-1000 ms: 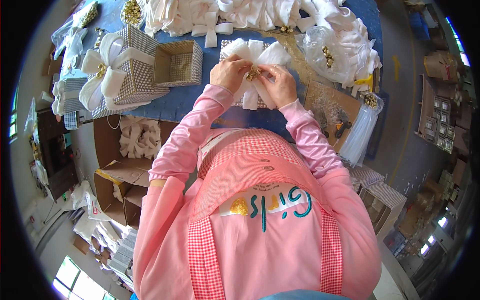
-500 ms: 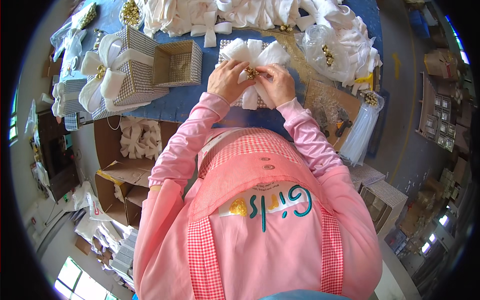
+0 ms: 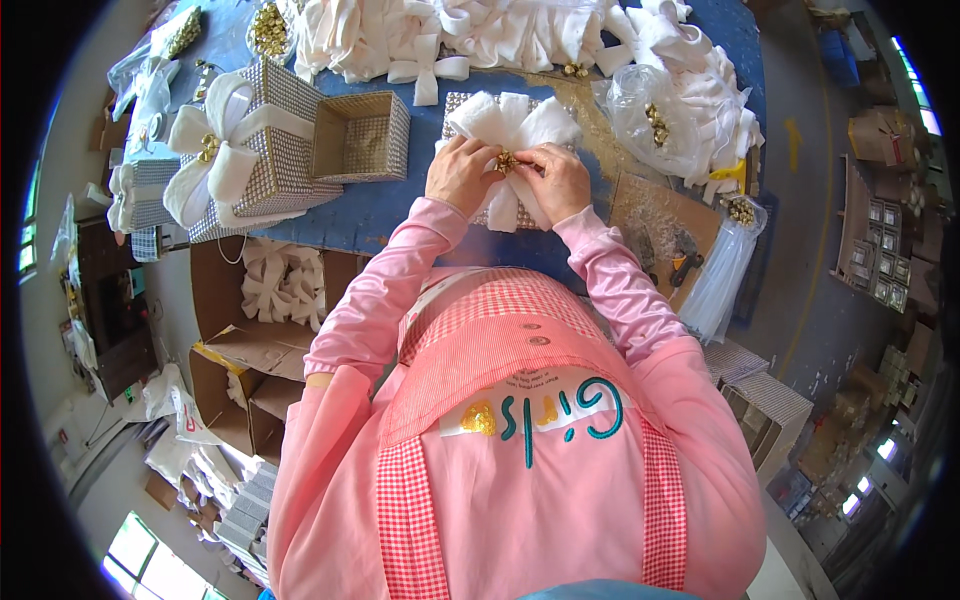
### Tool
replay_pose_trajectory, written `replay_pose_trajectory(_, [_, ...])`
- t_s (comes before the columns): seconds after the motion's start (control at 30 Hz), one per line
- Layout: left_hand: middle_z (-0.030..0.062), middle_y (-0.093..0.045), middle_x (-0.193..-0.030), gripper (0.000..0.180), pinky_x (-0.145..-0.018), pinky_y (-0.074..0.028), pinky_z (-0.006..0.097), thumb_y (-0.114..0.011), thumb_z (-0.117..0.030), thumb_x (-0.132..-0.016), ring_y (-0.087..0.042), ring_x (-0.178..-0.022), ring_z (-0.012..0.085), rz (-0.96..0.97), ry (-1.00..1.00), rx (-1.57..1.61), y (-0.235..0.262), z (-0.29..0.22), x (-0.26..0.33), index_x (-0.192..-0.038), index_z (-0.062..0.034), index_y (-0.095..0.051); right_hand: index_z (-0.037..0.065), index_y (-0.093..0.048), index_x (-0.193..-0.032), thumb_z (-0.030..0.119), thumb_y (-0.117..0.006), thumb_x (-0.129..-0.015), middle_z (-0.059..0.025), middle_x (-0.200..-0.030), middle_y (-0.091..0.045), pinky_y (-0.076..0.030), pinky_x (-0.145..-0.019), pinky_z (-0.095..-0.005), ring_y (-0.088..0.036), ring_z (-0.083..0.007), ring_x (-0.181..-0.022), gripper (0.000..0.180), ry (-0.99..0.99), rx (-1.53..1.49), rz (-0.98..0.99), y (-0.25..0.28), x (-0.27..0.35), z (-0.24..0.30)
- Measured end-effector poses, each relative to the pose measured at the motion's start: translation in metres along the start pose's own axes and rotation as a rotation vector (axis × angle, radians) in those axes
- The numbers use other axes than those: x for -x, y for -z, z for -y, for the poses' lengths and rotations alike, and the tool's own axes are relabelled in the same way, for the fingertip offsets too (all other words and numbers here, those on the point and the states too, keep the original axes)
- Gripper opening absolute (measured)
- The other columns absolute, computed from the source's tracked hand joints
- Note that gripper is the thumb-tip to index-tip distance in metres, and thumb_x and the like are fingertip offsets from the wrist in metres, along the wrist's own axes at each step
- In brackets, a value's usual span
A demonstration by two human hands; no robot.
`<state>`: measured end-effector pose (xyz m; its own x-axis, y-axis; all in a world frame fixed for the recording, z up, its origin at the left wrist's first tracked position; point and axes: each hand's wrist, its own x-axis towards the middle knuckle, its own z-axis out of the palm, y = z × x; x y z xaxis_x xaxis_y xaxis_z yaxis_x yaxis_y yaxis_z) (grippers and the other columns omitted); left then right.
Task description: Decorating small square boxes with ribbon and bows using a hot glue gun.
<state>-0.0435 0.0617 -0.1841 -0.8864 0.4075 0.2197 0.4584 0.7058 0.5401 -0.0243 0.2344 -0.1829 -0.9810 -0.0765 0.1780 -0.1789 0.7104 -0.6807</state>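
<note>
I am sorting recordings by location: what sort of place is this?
Probably a factory or craft workshop: a heap of white fabric pieces lies on a worn blue table, alongside a bow-trimmed patterned box and a clear bag holding small gold pieces.

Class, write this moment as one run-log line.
left hand: at gold bells; right hand: at same bells; bells: at centre of white bow; bow: on patterned box

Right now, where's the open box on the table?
The open box is upper-left in the head view, between the big bowed box and the left hand.
</note>
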Motion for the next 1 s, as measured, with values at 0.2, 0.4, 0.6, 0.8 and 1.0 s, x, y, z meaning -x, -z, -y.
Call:
replay_pose_trajectory(0.2, [0.0030,-0.061,-0.087,0.028,-0.078,-0.046,0.032,-0.071,-0.019,-0.067,-0.056,-0.086,0.0224,-0.010,-0.007,-0.001,-0.001,0.002,-0.001,-0.093,-0.0119,-0.066,0.013,-0.069,-0.085,0.018,-0.066,-0.075,-0.0040,-0.084,-0.064,-0.047,-0.072,-0.0330,-0.061,-0.0240,-0.079,0.012,-0.021,0.033,0.016,0.000,-0.001,0.003])
replay_pose_trajectory(0.4, [0.0026,-0.061,-0.087,0.028,-0.077,-0.046,0.033,-0.071,-0.019,-0.066,-0.056,-0.085,0.0224,-0.023,-0.004,0.002,-0.001,0.001,0.000,-0.093,-0.0123,-0.066,0.013,-0.069,-0.085,0.018,-0.066,-0.075,-0.0040,-0.084,-0.064,-0.048,-0.070,-0.0330,-0.061,-0.0241,-0.078,0.011,-0.018,0.021,0.004,-0.002,0.000,0.000])
replay_pose_trajectory(0.6, [0.0023,-0.062,-0.088,0.027,-0.077,-0.046,0.033,-0.070,-0.020,-0.068,-0.056,-0.086,0.0228,0.003,0.021,0.008,0.002,-0.001,-0.001,-0.094,-0.0134,-0.066,0.012,-0.069,-0.086,0.018,-0.067,-0.075,-0.0041,-0.084,-0.064,-0.048,-0.070,-0.0326,-0.061,-0.0241,-0.077,0.013,-0.026,-0.007,-0.008,-0.001,0.001,-0.001])
replay_pose_trajectory(0.8, [0.0016,-0.063,-0.089,0.026,-0.077,-0.047,0.033,-0.069,-0.023,-0.069,-0.056,-0.086,0.0233,-0.007,0.021,-0.004,0.003,-0.004,-0.003,-0.093,-0.0137,-0.066,0.010,-0.069,-0.090,0.014,-0.067,-0.075,-0.0065,-0.088,-0.065,-0.049,-0.066,-0.0302,-0.062,-0.0233,-0.076,0.015,0.007,-0.050,0.006,0.007,0.001,-0.003])
replay_pose_trajectory(1.0, [0.0009,-0.063,-0.088,0.026,-0.076,-0.047,0.033,-0.070,-0.024,-0.069,-0.056,-0.084,0.0228,-0.027,0.060,0.006,-0.003,-0.008,-0.003,-0.092,-0.0138,-0.066,0.010,-0.069,-0.088,0.013,-0.066,-0.076,-0.0067,-0.088,-0.065,-0.049,-0.067,-0.0301,-0.062,-0.0238,-0.077,0.014,-0.009,-0.031,-0.054,0.004,0.003,-0.007])
